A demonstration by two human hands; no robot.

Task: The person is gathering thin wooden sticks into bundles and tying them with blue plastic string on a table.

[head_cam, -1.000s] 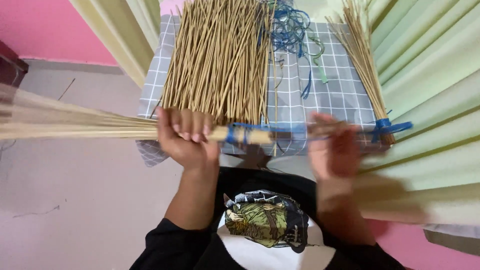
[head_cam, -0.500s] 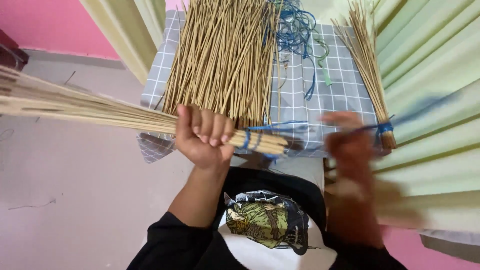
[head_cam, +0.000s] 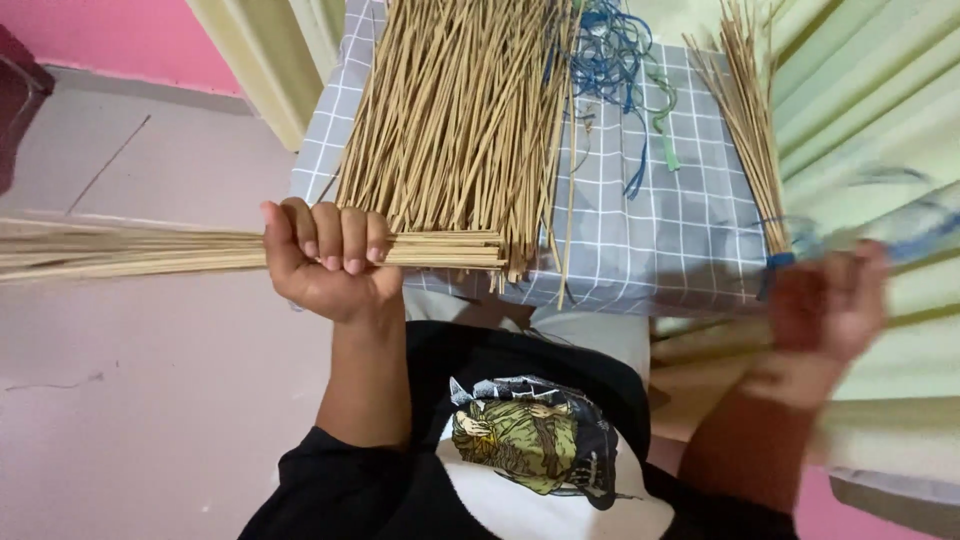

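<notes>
At nine o'clock from my chest, my left hand (head_cam: 325, 262) is clenched around a bundle of thin straw-coloured sticks (head_cam: 200, 250), held level, cut ends (head_cam: 480, 250) pointing toward three o'clock and the long part running off the left edge. No binding shows on it — if my grip slackens, I judge the sticks would slide apart and fan out onto the pale floor (head_cam: 150, 400). My right hand (head_cam: 825, 305), at three o'clock, is blurred; I cannot tell whether its fingers are closed or what they hold. At twelve o'clock a grey checked cloth (head_cam: 680, 240) carries a large loose heap of the same sticks (head_cam: 450, 120), a tangle of blue and green cord (head_cam: 620, 50) and a smaller tied sheaf (head_cam: 750, 130). The heap's overhanging ends sit just beside the bundle tips — a snag risk.
</notes>
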